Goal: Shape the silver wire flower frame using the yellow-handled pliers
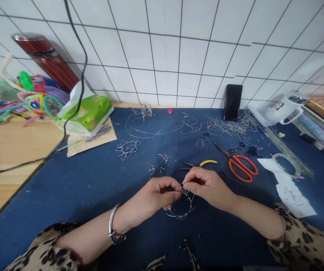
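My left hand [153,196] and my right hand [207,186] meet over the blue cloth [88,184], both pinching the top of a thin wire loop with small pink beads [183,212]. The loop hangs below my fingertips toward me. A silver bangle sits on my left wrist. Just beyond my right hand lie yellow-handled pliers [200,164] and orange-handled scissors [239,165].
Bent wire shapes [126,148] and a tangle of loose wire [229,126] lie farther back. A black phone [233,101] leans on the tiled wall. A white mug [284,109], paper scraps [291,192], a green tissue pack [90,114], a red flask [47,60] and coloured pipe cleaners [23,99] surround.
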A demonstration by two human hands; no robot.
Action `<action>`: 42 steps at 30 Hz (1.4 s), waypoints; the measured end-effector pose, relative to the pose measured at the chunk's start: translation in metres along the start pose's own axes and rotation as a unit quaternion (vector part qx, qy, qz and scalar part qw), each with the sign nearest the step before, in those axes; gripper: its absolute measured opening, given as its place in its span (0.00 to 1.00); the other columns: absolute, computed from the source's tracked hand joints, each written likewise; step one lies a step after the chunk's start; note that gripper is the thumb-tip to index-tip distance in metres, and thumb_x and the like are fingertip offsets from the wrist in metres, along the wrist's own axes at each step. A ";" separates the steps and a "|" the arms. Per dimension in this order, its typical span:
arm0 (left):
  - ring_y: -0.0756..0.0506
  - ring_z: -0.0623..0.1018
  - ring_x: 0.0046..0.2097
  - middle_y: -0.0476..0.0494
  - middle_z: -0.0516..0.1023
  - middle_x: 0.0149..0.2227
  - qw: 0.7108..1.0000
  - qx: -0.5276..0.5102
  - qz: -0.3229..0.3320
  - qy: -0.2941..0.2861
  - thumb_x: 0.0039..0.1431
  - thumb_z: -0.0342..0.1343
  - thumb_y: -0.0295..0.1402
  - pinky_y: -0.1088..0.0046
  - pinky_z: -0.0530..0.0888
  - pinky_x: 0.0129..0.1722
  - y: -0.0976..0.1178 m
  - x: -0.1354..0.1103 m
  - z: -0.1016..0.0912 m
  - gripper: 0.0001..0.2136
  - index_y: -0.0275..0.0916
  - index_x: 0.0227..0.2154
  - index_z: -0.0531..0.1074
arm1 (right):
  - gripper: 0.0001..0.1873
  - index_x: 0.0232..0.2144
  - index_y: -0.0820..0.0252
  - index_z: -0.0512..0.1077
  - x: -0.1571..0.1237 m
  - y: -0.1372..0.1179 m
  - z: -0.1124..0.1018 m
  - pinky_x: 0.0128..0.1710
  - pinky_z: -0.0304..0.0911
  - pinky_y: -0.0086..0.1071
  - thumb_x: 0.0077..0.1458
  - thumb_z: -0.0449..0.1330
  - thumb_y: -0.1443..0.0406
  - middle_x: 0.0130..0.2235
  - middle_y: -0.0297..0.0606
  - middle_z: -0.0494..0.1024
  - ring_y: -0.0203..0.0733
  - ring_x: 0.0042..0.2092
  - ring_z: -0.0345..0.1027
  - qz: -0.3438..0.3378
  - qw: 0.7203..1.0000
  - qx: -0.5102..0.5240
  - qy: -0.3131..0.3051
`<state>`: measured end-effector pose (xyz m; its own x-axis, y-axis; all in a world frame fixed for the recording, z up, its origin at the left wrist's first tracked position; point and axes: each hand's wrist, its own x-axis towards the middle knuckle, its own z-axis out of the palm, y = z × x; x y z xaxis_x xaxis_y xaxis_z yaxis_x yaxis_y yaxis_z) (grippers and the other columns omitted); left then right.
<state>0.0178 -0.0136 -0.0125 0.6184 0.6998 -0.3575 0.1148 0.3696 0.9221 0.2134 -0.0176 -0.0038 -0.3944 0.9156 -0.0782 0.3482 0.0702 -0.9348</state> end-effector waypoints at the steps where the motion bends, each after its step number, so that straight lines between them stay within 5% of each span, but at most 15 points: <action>1: 0.54 0.66 0.24 0.52 0.66 0.24 1.000 0.002 -0.001 0.000 0.54 0.55 0.31 0.77 0.65 0.26 -0.001 0.000 0.000 0.05 0.34 0.32 0.70 | 0.04 0.29 0.60 0.71 0.000 0.000 0.000 0.32 0.57 0.27 0.52 0.57 0.65 0.29 0.31 0.68 0.31 0.31 0.60 0.001 1.000 -0.001 0.001; 20: 0.54 0.65 0.23 0.53 0.65 0.21 0.999 0.032 0.000 0.000 0.54 0.54 0.29 0.77 0.65 0.25 0.001 0.001 0.001 0.04 0.34 0.30 0.70 | 0.05 0.29 0.59 0.73 0.002 0.000 -0.001 0.36 0.60 0.29 0.50 0.59 0.64 0.31 0.34 0.70 0.34 0.34 0.64 -0.049 0.998 -0.018 -0.027; 42: 0.53 0.67 0.23 0.50 0.68 0.24 0.999 -0.037 -0.011 -0.024 0.58 0.51 0.36 0.77 0.64 0.24 0.000 0.001 -0.002 0.10 0.33 0.28 0.70 | 0.06 0.30 0.60 0.71 0.000 0.004 0.006 0.31 0.57 0.27 0.52 0.58 0.62 0.29 0.31 0.68 0.31 0.30 0.60 0.020 0.998 0.054 -0.034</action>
<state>0.0171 -0.0115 -0.0128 0.6526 0.6623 -0.3679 0.0721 0.4291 0.9004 0.2096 -0.0193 -0.0093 -0.4405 0.8873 -0.1363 0.2730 -0.0122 -0.9619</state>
